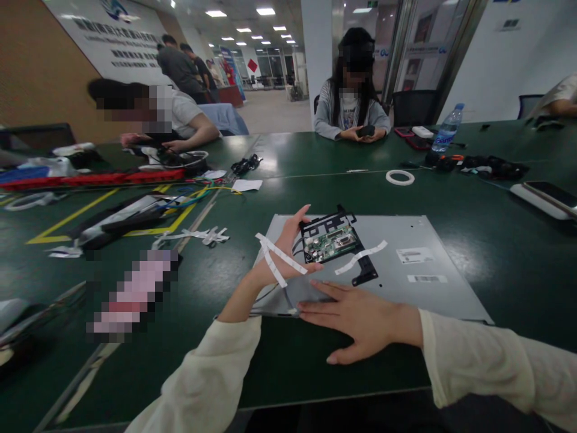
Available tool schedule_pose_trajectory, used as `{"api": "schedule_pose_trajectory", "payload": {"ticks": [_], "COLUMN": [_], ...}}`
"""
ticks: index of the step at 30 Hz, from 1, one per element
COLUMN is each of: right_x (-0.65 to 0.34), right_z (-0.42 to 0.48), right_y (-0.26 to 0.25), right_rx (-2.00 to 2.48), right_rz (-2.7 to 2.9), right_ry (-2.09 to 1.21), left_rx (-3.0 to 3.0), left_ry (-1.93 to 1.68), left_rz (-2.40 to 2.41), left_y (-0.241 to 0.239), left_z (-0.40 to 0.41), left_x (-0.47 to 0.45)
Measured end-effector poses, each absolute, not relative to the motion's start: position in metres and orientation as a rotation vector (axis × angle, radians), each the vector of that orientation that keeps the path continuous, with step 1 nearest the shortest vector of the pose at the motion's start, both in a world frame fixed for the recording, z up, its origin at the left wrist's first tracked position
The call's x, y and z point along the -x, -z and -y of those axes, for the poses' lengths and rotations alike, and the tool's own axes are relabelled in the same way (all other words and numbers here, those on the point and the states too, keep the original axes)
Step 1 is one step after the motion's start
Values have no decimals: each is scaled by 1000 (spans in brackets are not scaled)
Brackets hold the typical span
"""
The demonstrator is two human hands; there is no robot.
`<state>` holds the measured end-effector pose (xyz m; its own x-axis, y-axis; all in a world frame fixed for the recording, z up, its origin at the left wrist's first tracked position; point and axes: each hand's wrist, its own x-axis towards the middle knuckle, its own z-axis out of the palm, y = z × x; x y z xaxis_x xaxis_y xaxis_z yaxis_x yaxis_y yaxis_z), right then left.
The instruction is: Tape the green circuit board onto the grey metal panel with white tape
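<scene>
On the green table (288, 191): metal panel (419, 231), circuit board (331, 242) over it.
Left hand (288, 243): partly curled, holding black bracket (367, 269) by its edges.
Right hand (363, 316): spread wide, fingers resting on panel.
Barcode sticker (427, 279): print too small.

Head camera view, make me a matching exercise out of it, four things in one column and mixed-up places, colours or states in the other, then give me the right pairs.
Things:
1. Left hand
2. Right hand
3. Circuit board
4. Water bottle

Places, colours or states:
A. Palm down at the near edge of the grey panel
B. Upright, with a blue cap
C. At the left end of the black bracket
D. Green, framed by black

Right pairs: 1-C, 2-A, 3-D, 4-B.
</scene>
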<state>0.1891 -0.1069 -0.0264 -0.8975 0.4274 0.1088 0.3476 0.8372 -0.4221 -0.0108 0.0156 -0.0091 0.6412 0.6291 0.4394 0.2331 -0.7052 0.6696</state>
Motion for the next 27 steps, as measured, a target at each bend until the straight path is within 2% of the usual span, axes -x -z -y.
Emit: {"api": "schedule_pose_trajectory", "payload": {"ticks": [11,27], "right_x": [-191,-182], "right_z": [103,111], "right_y": [29,27], "right_rx": [486,351], "right_rz": [2795,2813], "right_ry": [-671,-272], "left_rx": [-2398,-2406], "left_ry": [-690,-584], "left_rz": [-753,-738], "left_y": [6,19], "left_z": [-5,-13], "left_x": [6,-14]}}
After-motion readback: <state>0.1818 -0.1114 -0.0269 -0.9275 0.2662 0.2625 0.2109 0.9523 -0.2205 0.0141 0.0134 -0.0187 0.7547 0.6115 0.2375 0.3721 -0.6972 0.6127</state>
